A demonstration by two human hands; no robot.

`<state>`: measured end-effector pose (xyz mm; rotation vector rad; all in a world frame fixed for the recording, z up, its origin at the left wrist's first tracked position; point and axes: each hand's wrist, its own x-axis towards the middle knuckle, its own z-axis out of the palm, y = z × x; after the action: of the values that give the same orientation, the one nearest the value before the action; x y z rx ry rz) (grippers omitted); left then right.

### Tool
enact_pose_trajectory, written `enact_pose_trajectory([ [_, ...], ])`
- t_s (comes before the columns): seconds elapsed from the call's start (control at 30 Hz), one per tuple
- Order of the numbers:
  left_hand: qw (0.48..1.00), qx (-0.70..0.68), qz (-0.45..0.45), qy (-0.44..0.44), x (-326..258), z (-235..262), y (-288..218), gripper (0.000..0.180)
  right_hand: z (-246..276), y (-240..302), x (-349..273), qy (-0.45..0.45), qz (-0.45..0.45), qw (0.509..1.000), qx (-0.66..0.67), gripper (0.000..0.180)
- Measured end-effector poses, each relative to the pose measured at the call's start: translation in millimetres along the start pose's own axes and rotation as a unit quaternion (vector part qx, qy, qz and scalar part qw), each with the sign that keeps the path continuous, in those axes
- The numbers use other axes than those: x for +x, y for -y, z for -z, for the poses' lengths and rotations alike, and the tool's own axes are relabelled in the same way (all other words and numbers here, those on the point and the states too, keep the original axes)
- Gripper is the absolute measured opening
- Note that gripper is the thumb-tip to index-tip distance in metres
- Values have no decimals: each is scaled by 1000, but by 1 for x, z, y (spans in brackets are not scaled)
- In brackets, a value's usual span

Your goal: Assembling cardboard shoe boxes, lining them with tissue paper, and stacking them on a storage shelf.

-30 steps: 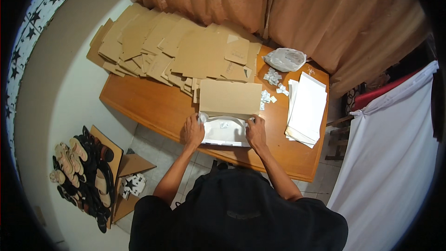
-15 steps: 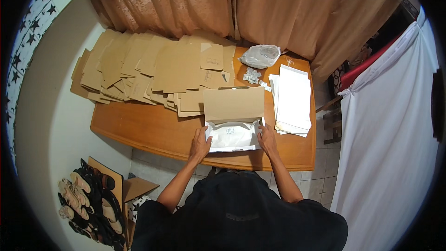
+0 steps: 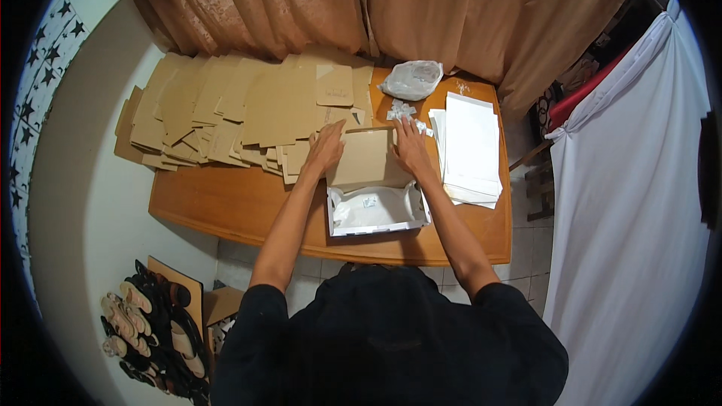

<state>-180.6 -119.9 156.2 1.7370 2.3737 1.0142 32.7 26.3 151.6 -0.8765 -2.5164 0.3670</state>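
Note:
A cardboard box, white outside, stands at the table's front edge with its hinged lid raised and its brown inner face showing. White tissue paper lines the inside, and a small printed sachet lies on it. What is under the tissue is hidden. My left hand grips the lid's upper left corner. At the upper right corner, my right hand has the lid between thumb and fingers, its fingertips reaching past the top edge.
Overlapping flat brown cardboard pieces cover the back left of the wooden table. Behind the lid are small sachets and a clear plastic bag. White paper sheets lie right. Several shoes stand at lower left.
Both hands have moved from the box's sides up and away from me to the lid's upper corners. The lid remains raised, and the sachet still lies on the tissue.

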Motion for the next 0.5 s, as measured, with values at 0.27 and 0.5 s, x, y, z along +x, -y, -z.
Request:
enact_pose_trajectory([
  [0.27,998,10,-22,51,-16,15,-27,38,35,6,-14,68,21,997,-36,45],
  [0.5,991,26,-130,3,-80,40,-59,36,84,37,-79,25,62,998,-11,28],
])
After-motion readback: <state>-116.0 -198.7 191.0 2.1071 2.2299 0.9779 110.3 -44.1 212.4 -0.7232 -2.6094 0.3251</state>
